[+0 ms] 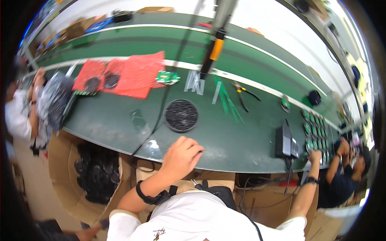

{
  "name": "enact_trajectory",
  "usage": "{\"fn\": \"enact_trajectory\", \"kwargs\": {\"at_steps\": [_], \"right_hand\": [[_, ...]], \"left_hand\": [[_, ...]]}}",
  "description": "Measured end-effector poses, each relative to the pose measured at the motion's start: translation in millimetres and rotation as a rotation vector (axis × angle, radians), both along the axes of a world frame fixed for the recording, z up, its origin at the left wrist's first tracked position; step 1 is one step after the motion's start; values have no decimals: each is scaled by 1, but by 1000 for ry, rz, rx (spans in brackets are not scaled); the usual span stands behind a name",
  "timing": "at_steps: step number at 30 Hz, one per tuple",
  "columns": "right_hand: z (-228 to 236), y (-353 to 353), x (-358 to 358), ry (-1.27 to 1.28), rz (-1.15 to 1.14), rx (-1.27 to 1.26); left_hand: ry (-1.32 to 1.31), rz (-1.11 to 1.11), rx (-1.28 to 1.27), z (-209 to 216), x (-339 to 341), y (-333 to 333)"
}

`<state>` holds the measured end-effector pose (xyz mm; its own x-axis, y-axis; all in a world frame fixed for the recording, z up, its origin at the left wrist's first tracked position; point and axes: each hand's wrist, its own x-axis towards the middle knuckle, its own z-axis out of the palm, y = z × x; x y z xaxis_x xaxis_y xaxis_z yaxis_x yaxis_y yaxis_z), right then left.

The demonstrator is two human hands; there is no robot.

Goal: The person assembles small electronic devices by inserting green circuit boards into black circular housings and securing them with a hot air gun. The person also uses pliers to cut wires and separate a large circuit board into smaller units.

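The left hand point(181, 157), fingers curled, hangs over the front edge of the dark-green tabletop point(237, 140), near a round black dish of thin dark strands point(181, 115); whether it pinches anything cannot be told. The right hand point(315, 156), grip unclear, is at rows of small green rounded boards point(308, 129). The white short-sleeved shirt point(201, 215) bears a small dark scripted emblem point(159, 233).

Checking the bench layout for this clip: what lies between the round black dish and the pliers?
In the head view, a pale strip and several thin green strips lie between the dish and pliers.
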<state>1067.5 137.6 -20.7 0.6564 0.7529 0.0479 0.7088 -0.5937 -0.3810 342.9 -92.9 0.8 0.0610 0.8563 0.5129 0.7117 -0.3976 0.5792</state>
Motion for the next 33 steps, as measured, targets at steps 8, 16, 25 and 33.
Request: {"fn": "enact_trajectory", "kwargs": {"at_steps": [8,16,25,33], "right_hand": [[105,-68,-262,441,748,389],[137,-147,-530,689,1386,21],[35,19,-728,-103,1505,490],[46,42,-759,-230,1533,574]], "left_hand": [[-355,8,-36,24,-31,-12],[416,857,-89,52,-285,70],[385,881,-217,9,-394,76],[250,916,208,20,-374,34]]}}
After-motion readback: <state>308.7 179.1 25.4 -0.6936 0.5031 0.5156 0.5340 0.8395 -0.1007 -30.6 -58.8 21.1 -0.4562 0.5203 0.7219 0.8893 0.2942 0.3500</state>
